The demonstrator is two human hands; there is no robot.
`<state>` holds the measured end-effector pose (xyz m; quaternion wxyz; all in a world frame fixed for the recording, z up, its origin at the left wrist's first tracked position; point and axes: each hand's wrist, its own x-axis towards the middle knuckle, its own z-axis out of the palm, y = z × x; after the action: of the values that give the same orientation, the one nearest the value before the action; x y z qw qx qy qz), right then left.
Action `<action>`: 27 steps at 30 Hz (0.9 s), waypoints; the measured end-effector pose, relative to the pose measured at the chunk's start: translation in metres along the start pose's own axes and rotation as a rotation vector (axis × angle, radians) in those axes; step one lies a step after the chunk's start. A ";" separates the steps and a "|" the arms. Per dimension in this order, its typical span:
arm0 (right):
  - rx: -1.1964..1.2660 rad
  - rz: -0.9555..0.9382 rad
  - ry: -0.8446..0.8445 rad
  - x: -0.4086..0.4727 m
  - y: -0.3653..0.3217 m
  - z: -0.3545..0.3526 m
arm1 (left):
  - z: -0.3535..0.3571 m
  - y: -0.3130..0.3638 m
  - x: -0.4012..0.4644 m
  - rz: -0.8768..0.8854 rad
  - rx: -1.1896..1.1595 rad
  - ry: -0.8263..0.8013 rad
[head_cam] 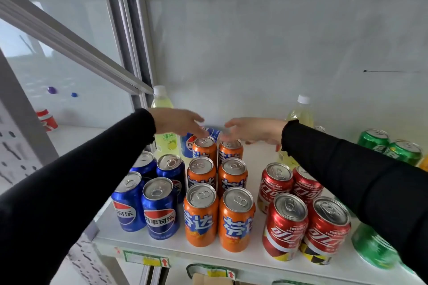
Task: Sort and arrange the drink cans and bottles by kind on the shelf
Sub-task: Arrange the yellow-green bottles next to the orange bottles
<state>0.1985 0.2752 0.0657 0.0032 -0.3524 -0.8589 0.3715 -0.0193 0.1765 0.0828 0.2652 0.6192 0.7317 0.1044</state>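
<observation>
Up at the back of the shelf [254, 259], both hands hover with fingers straight and spread, each grip wide and holding nothing. The left hand [178, 121] and right hand [253, 131] face each other above the rear pair of orange cans [217, 149], with a blue can [188, 143] just behind them. Neither hand clearly touches a can.
</observation>
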 end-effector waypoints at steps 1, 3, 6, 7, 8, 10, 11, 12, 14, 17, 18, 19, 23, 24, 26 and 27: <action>0.005 -0.017 0.041 0.002 -0.004 -0.006 | -0.014 0.003 -0.010 0.037 -0.053 0.053; 0.023 -0.067 0.122 0.007 -0.015 -0.016 | -0.038 0.008 -0.034 0.145 -0.276 0.156; 0.092 -0.143 0.232 0.017 -0.031 -0.024 | -0.056 0.004 -0.057 0.277 -0.518 0.437; 0.118 -0.165 0.259 0.020 -0.037 -0.024 | -0.056 0.000 -0.057 0.291 -0.541 0.558; 0.139 -0.183 0.285 0.024 -0.042 -0.023 | -0.055 -0.005 -0.056 0.282 -0.529 0.679; 0.180 -0.213 0.338 0.031 -0.049 -0.019 | -0.050 -0.021 -0.050 0.212 -0.499 0.838; 0.199 -0.230 0.360 0.033 -0.052 -0.016 | -0.045 -0.029 -0.046 0.172 -0.506 0.856; 0.213 -0.249 0.376 0.034 -0.054 -0.013 | -0.039 -0.038 -0.041 0.129 -0.505 0.839; 0.232 -0.271 0.402 0.034 -0.055 -0.007 | -0.023 -0.051 -0.029 0.029 -0.471 0.754; 0.251 -0.296 0.434 0.024 -0.053 0.000 | 0.001 -0.070 -0.009 -0.109 -0.481 0.622; 0.260 -0.299 0.439 0.018 -0.051 0.002 | 0.007 -0.076 -0.004 -0.142 -0.487 0.584; 0.271 -0.299 0.443 0.011 -0.049 0.002 | 0.011 -0.082 -0.001 -0.170 -0.471 0.558; 0.314 -0.334 0.481 -0.033 -0.042 -0.002 | 0.016 -0.099 0.010 -0.137 -0.419 0.521; 0.322 -0.354 0.510 -0.049 -0.040 -0.007 | 0.017 -0.099 0.009 -0.125 -0.399 0.537; 0.357 -0.411 0.607 -0.082 -0.034 -0.021 | 0.013 -0.093 0.002 -0.123 -0.353 0.591; 0.386 -0.440 0.677 -0.098 -0.029 -0.030 | 0.010 -0.087 -0.002 -0.122 -0.316 0.619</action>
<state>0.2626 0.2211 0.1315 0.4289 -0.2563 -0.7788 0.3792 -0.0882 0.1540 0.0332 0.1290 0.4646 0.7879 0.3831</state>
